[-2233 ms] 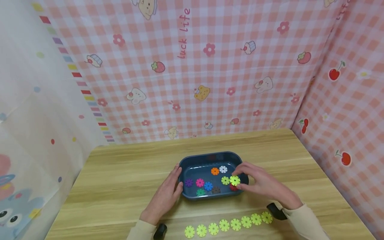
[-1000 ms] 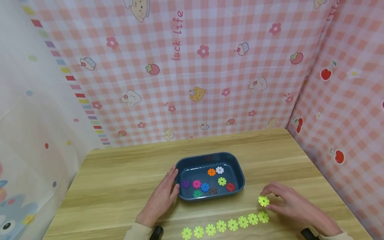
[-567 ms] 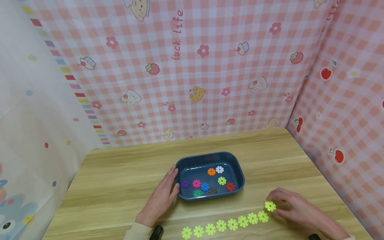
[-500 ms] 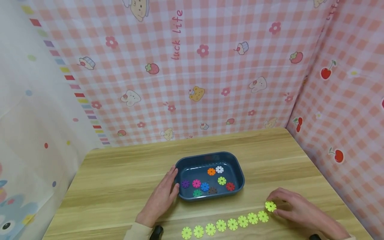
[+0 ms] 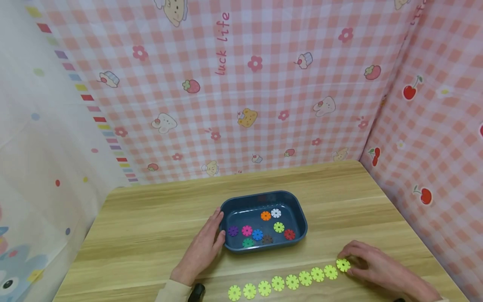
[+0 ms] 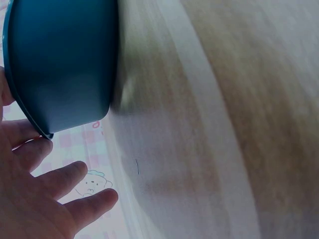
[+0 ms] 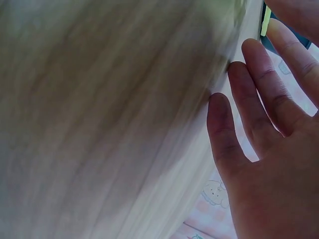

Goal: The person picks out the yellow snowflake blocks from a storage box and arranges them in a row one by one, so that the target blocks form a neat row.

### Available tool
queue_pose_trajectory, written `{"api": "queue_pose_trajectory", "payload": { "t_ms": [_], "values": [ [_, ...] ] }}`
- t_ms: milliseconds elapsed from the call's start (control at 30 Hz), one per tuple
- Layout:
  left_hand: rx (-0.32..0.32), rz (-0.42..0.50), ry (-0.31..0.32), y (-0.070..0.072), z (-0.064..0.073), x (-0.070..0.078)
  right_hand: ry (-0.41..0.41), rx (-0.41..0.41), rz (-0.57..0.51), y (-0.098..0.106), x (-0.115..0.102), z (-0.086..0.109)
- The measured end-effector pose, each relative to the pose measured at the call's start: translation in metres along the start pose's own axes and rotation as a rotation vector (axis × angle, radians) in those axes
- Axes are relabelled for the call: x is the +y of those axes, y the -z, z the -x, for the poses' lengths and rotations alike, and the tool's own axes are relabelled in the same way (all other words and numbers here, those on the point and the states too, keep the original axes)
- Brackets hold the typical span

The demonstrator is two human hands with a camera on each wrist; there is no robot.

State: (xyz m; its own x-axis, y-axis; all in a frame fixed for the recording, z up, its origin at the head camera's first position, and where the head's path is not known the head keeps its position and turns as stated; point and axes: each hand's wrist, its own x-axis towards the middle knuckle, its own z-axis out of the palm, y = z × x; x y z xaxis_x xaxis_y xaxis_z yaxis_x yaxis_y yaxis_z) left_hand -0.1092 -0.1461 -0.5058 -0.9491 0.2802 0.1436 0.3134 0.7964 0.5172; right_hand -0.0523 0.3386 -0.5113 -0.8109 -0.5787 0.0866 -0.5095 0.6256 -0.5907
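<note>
My right hand (image 5: pixel 377 265) pinches a yellow-green snowflake disc (image 5: pixel 343 265) between thumb and fingertips, low at the right end of a row of matching discs (image 5: pixel 292 282). In the right wrist view, an edge of the yellow disc (image 7: pixel 266 21) shows by the index finger; the other fingers are spread. My left hand (image 5: pixel 200 249) rests with fairly straight fingers against the left end of the dark blue tray (image 5: pixel 264 249). The left wrist view shows fingertips (image 6: pixel 37 147) touching the tray's rim (image 6: pixel 20 102).
Inside the tray lie several single discs, among them an orange one (image 5: pixel 266 215), a white one (image 5: pixel 276 213), a yellow-green one (image 5: pixel 279 227) and a red one (image 5: pixel 289 234). The wooden table (image 5: pixel 158 226) meets a pink checked cloth (image 5: pixel 226 96) behind and at the right.
My right hand has carried the yellow-green disc out of the tray, rightward and toward me, down to the row's right end. The left hand stays at the tray.
</note>
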Motion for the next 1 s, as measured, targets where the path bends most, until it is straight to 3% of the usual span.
{"api": "queue_pose_trajectory", "payload": {
  "t_ms": [267, 467, 833, 933, 1000],
  "values": [
    [-0.002, -0.007, 0.004, 0.000, 0.000, 0.001, 0.001, -0.041, -0.061, -0.001, 0.001, 0.001],
    [-0.002, -0.009, 0.006, 0.000, 0.000, 0.001, 0.041, -0.022, -0.030, -0.004, 0.003, 0.001],
    [-0.002, -0.010, 0.013, 0.000, 0.001, 0.002, 0.031, 0.000, 0.016, -0.003, 0.000, -0.002],
    [-0.005, -0.011, 0.012, 0.000, 0.001, 0.002, 0.041, 0.021, 0.018, 0.002, -0.007, -0.007],
    [-0.004, -0.009, 0.010, 0.000, 0.001, 0.002, 0.071, 0.078, 0.051, 0.006, -0.013, -0.013]
  ]
}}
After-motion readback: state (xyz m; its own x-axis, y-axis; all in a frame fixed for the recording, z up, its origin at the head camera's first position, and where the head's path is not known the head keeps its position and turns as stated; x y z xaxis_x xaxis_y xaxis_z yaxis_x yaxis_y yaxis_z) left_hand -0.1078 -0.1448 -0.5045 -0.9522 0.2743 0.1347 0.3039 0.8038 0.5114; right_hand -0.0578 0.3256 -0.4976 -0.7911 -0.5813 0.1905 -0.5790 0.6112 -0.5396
